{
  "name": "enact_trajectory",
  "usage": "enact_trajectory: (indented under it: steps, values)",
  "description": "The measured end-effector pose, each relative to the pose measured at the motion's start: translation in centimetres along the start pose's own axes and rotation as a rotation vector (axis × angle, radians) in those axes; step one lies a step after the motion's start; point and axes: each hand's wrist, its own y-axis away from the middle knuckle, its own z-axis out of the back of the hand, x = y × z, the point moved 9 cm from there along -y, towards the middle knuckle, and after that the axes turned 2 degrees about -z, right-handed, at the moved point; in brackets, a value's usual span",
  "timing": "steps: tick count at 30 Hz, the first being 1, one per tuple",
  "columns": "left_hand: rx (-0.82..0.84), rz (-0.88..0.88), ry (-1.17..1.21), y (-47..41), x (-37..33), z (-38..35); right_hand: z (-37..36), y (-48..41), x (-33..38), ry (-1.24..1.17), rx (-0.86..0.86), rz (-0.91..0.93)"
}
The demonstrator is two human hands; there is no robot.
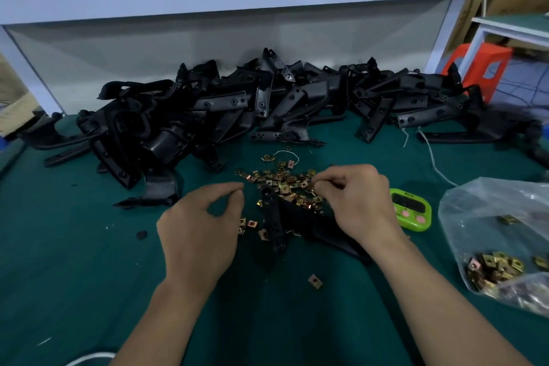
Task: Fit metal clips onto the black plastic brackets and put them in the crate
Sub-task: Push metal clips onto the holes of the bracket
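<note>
metal clips [285, 181] lie loose on the green mat [89, 246], scattered over the far end of one black plastic bracket [273, 218]. the bracket lies flat between the hands, its long axis running away from the person. right hand [356, 202]: fingers curled, thumb and forefinger tips down in the right edge of the scatter — whether a clip is caught there cannot be told. left hand [202, 226]: fingers curled, thumb and forefinger tips nearly meeting just left of the bracket's far end; nothing is seen between them, though this is not certain. judgement: the right hand is nearer the clips and the left nearer the bracket — fitting not yet begun. no crate in view.
</note>
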Motion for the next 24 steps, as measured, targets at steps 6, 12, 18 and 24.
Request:
enact_trajectory:
  steps: [6,12,18,24]
  values:
    - [0.054,-0.243,0.134,1.0,-2.4,-0.8,-3.1,1.8,2.3,-0.621,0.268,-0.09]
    - [0.225,-0.217,0.327,1.0,-2.1,-2.3,-5.7,3.5,3.3,-0.659,0.432,-0.131]
    - [0.283,-0.022,0.598,0.4,-1.0,-2.7,-5.9,3.8,3.6,-0.628,0.422,-0.11]
    - [0.138,0.115,0.436,0.0,0.8,-2.1,-2.2,2.9,3.8,-0.05,0.011,0.195]
